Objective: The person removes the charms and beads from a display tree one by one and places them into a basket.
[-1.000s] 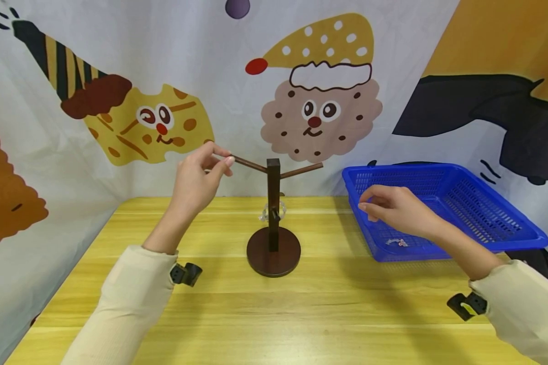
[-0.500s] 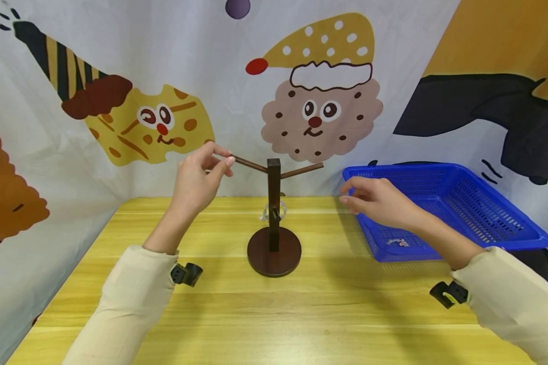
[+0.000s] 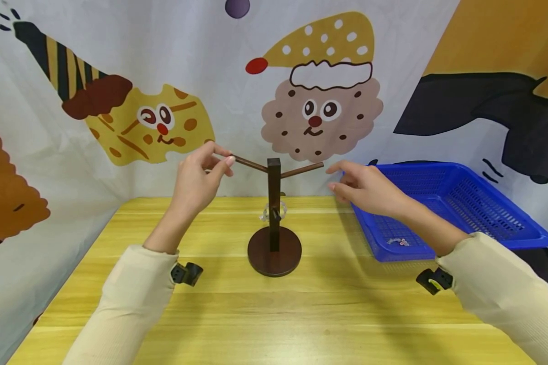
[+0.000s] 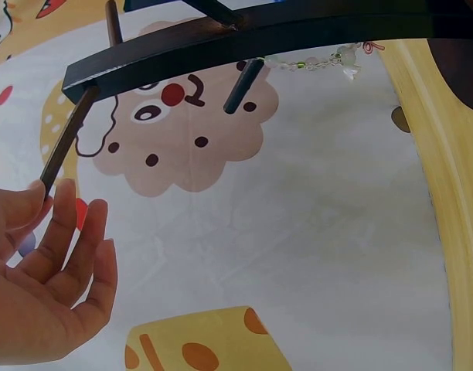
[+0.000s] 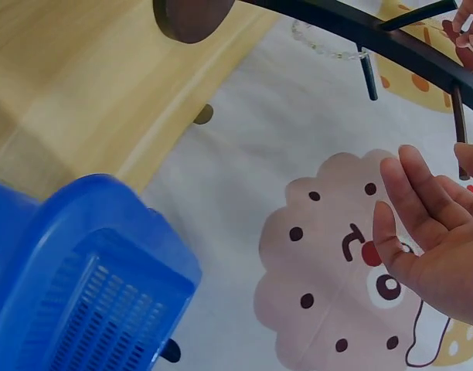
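Note:
A dark wooden jewelry stand (image 3: 274, 203) stands upright on a round base, with pegs sticking out from its post. My left hand (image 3: 198, 177) pinches the tip of the upper left peg (image 4: 62, 147) between thumb and index finger. Beside the upper right peg (image 3: 303, 170), my right hand (image 3: 370, 188) hovers with fingers loosely bent and nothing in them; a small gap separates it from the peg tip. A clear beaded bracelet (image 4: 314, 62) hangs on a lower rear peg, partly hidden by the post in the head view. Another small beaded bracelet (image 3: 398, 242) lies in the blue basket.
The blue plastic basket (image 3: 498, 203) sits at the right rear of the wooden table (image 3: 274, 314), below and behind my right forearm. A cloth printed with cartoon biscuits (image 3: 237, 111) hangs behind the table.
My right hand has moved left and slightly up, from over the basket to near the right peg, its fingers opening out. My left hand stays on its peg.

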The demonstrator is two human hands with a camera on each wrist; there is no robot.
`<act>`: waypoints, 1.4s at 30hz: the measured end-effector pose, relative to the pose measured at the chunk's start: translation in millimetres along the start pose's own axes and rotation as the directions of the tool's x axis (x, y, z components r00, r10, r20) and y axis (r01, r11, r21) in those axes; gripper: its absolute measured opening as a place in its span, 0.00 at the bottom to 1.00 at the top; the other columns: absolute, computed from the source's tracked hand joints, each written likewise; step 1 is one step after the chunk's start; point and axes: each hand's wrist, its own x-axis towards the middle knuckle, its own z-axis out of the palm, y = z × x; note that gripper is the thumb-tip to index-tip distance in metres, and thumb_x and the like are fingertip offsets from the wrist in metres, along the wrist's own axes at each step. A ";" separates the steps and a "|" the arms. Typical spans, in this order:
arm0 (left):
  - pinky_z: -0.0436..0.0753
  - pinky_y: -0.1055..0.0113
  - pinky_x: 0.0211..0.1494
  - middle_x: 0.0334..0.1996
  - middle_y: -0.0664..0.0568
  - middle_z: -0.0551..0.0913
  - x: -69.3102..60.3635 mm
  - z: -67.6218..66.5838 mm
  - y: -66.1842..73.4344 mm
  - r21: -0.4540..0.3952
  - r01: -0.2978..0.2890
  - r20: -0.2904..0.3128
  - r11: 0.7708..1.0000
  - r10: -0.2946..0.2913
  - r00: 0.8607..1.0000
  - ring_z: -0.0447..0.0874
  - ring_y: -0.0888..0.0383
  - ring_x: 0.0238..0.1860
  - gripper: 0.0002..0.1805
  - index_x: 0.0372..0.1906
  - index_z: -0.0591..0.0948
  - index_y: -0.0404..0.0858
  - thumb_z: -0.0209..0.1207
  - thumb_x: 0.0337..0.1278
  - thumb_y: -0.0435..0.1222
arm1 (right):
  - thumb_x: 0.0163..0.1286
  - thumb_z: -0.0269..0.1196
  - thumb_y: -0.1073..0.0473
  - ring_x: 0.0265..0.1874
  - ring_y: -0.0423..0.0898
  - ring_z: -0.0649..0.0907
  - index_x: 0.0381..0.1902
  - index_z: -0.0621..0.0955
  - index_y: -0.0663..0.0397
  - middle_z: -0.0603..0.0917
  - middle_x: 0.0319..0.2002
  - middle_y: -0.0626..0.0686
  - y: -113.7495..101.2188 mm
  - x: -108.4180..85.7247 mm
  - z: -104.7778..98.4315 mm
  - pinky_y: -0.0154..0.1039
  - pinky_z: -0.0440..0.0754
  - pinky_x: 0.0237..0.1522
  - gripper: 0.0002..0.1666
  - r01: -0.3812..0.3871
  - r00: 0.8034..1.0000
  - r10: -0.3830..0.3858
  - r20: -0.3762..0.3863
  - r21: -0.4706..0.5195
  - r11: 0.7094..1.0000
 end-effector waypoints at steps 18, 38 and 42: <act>0.59 0.69 0.14 0.24 0.45 0.82 1.2 -1.0 1.7 -0.006 -0.013 0.006 1.000 0.013 1.000 0.64 0.56 0.12 0.09 0.38 0.78 0.36 0.54 0.62 0.38 | 0.72 0.50 0.58 0.14 0.45 0.70 0.57 0.69 0.55 0.78 0.20 0.49 -10.9 12.3 -4.8 0.38 0.68 0.19 0.18 0.025 1.000 -0.025 -0.005 0.000 1.000; 0.75 0.64 0.29 0.26 0.45 0.83 -17.6 12.0 -6.4 -0.042 -0.001 0.035 0.999 0.003 0.999 0.77 0.54 0.24 0.17 0.54 0.72 0.35 0.55 0.61 0.34 | 0.72 0.50 0.57 0.14 0.45 0.69 0.58 0.68 0.54 0.77 0.19 0.49 -10.5 9.6 -3.6 0.38 0.68 0.20 0.18 0.003 1.000 -0.003 0.011 -0.003 1.000; 0.78 0.62 0.34 0.26 0.46 0.83 -27.1 22.6 -9.6 -0.052 -0.001 0.096 0.999 0.006 0.995 0.79 0.55 0.27 0.13 0.49 0.75 0.35 0.56 0.60 0.34 | 0.72 0.50 0.57 0.15 0.45 0.70 0.59 0.68 0.55 0.78 0.20 0.48 -9.5 9.7 -2.8 0.39 0.68 0.21 0.19 0.005 1.000 -0.005 0.013 0.008 1.000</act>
